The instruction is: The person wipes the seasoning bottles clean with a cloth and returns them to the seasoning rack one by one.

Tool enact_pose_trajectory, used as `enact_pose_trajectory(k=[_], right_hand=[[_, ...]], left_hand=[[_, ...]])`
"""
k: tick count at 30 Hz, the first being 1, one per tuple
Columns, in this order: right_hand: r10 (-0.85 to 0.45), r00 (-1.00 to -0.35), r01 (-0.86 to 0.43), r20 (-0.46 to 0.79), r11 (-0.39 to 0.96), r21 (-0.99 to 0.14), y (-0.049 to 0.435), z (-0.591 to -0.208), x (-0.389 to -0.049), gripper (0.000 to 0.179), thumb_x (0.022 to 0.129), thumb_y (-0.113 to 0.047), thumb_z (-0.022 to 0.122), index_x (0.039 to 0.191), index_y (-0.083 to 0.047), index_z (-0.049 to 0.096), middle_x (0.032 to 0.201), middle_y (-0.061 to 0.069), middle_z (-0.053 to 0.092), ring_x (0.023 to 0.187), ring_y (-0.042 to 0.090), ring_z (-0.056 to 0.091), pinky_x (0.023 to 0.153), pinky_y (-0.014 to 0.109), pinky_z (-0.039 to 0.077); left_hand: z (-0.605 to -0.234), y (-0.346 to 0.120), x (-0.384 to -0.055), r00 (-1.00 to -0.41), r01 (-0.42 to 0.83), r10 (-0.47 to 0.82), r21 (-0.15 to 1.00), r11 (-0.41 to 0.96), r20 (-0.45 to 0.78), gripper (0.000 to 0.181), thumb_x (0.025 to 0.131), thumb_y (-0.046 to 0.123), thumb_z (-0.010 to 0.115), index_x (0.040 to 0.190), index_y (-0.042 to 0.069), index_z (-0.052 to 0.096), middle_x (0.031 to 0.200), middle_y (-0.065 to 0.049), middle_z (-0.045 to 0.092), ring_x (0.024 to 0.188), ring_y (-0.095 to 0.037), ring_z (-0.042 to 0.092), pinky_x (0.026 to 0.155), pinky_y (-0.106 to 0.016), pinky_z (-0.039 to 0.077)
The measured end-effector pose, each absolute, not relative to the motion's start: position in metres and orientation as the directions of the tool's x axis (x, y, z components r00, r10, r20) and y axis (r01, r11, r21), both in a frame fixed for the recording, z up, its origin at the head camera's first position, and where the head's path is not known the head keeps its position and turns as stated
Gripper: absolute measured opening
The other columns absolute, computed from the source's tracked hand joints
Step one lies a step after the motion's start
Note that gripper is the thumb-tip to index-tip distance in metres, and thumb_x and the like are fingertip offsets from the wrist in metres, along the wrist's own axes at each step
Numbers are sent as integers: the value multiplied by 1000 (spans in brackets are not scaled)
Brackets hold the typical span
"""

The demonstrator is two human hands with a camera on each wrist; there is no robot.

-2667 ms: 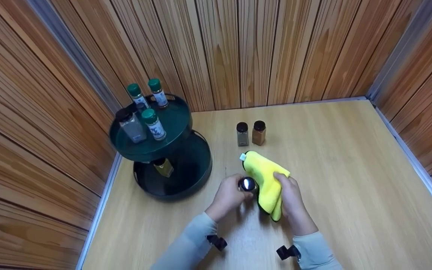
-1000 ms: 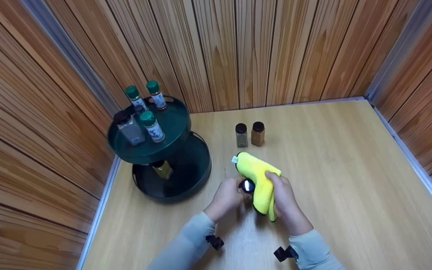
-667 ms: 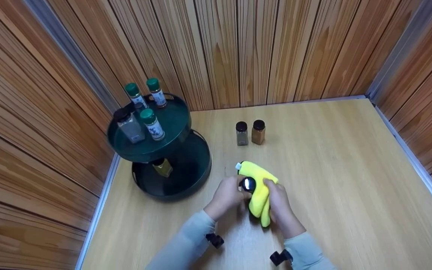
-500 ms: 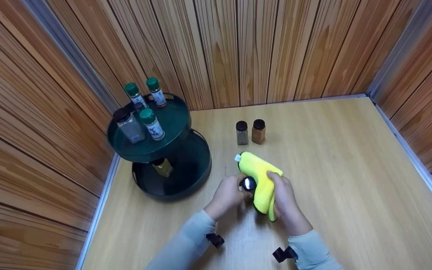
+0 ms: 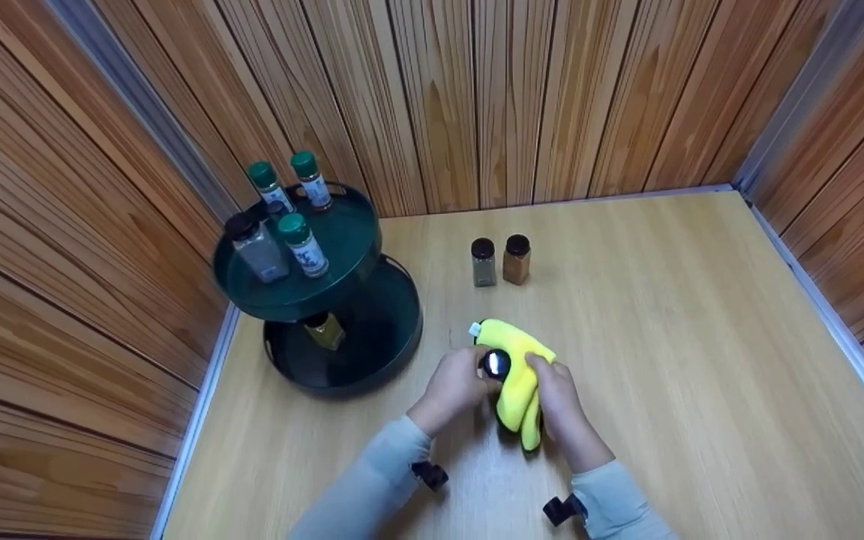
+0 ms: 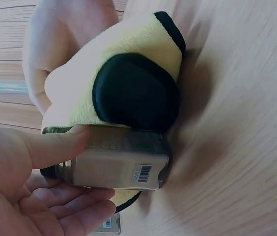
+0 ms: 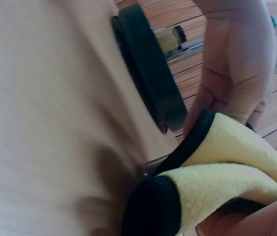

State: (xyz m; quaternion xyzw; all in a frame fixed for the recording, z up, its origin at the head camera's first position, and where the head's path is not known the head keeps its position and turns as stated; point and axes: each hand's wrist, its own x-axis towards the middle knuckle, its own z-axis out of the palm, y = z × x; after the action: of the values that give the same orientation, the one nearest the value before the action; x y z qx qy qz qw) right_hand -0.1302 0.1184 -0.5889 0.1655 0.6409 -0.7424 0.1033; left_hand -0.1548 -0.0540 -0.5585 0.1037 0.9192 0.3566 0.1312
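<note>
My left hand [image 5: 456, 388] grips a small clear spice jar [image 6: 111, 164] near its black cap [image 5: 495, 364], thumb on one side and fingers on the other. A barcode sticker shows on the jar's side in the left wrist view. A folded yellow cloth [image 5: 517, 405] with dark edging lies against the jar's right side. Its far end is in front of the jar, with a small pale tag [image 5: 475, 329] at the corner. My right hand [image 5: 561, 405] pinches the cloth, thumb on top; its other fingers are mostly hidden in the head view.
Two dark-capped spice jars, one greyish [image 5: 484, 264] and one brown [image 5: 517, 261], stand behind the hands. At left is a two-tier dark green rack [image 5: 357, 367]. Several jars stand on its upper tier, and a yellowish jar [image 5: 325, 331] is on the lower one. Wood-panelled walls enclose the table.
My right hand has slid the cloth away from me and back along the jar; since half a second ago it has come nearer me and slightly left. The left hand keeps the jar nearly still.
</note>
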Motion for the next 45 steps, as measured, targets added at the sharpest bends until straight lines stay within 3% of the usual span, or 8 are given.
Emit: enact_pose_trajectory(k=[8, 17, 19, 22, 25, 31, 35, 45], right_hand=[[7, -897, 407, -441, -374, -834, 138, -591, -137, 37, 104, -31, 50, 121, 1, 56, 98, 6, 69, 88, 17, 66, 81, 31, 55], [2, -883, 425, -468, -418, -803, 151, -585, -135, 43, 104, -38, 51, 129, -4, 51, 105, 2, 69, 97, 17, 66, 87, 31, 54], [13, -880, 428, -475, -413, -804, 153, -584, -135, 42, 104, -39, 51, 129, -4, 50, 105, 1, 68, 97, 16, 65, 87, 30, 53], [33, -882, 417, -471, -413, -809, 155, -583, -135, 40, 104, -38, 50, 127, -5, 50, 105, 2, 67, 97, 17, 64, 88, 31, 53], [58, -891, 385, -449, -424, -820, 156, -582, -136, 38, 104, -36, 50, 124, -4, 51, 103, 2, 66, 95, 17, 65, 86, 30, 53], [51, -902, 364, -429, -442, -820, 158, -582, -137, 37, 105, -34, 48, 125, -3, 51, 103, 1, 67, 94, 16, 65, 85, 29, 54], [36, -905, 366, -424, -444, -818, 157, -581, -136, 39, 105, -35, 48, 127, -3, 49, 106, 3, 66, 96, 18, 65, 86, 31, 54], [1, -922, 341, -388, -471, -813, 155, -582, -133, 38, 105, -33, 50, 125, -1, 52, 108, 8, 68, 97, 21, 67, 86, 35, 56]], left_hand=[[-556, -53, -156, -922, 64, 314, 711, 700, -226, 40, 86, 4, 80, 124, 10, 68, 122, -5, 71, 112, -13, 63, 104, -38, 51], [-557, -50, -155, -920, 69, 322, 718, 692, -222, 55, 84, -1, 79, 134, 15, 62, 131, -2, 66, 125, -18, 60, 110, -40, 46], [-558, -49, -152, -929, 60, 301, 715, 696, -215, 65, 83, 5, 83, 141, 13, 56, 140, -6, 60, 131, -20, 56, 113, -41, 44], [-560, -46, -146, -951, 41, 237, 683, 729, -196, 83, 82, 26, 88, 151, 11, 44, 148, -10, 50, 136, -23, 49, 116, -41, 41], [-565, -40, -140, -976, 24, 159, 650, 759, -150, 90, 79, 46, 88, 149, 10, 43, 141, -12, 48, 129, -24, 49, 111, -40, 45], [-572, -31, -134, -995, -44, 32, 688, 724, -97, 72, 76, 46, 90, 128, 13, 53, 116, -5, 50, 108, -19, 53, 96, -37, 53], [-568, -28, -135, -992, -83, 10, 690, 719, -130, 67, 78, 41, 89, 126, 13, 53, 115, -3, 51, 107, -17, 55, 97, -36, 53], [-560, -37, -141, -988, -38, 84, 727, 686, -131, 56, 75, 21, 93, 117, 8, 58, 113, -6, 59, 110, -22, 60, 103, -39, 51]])
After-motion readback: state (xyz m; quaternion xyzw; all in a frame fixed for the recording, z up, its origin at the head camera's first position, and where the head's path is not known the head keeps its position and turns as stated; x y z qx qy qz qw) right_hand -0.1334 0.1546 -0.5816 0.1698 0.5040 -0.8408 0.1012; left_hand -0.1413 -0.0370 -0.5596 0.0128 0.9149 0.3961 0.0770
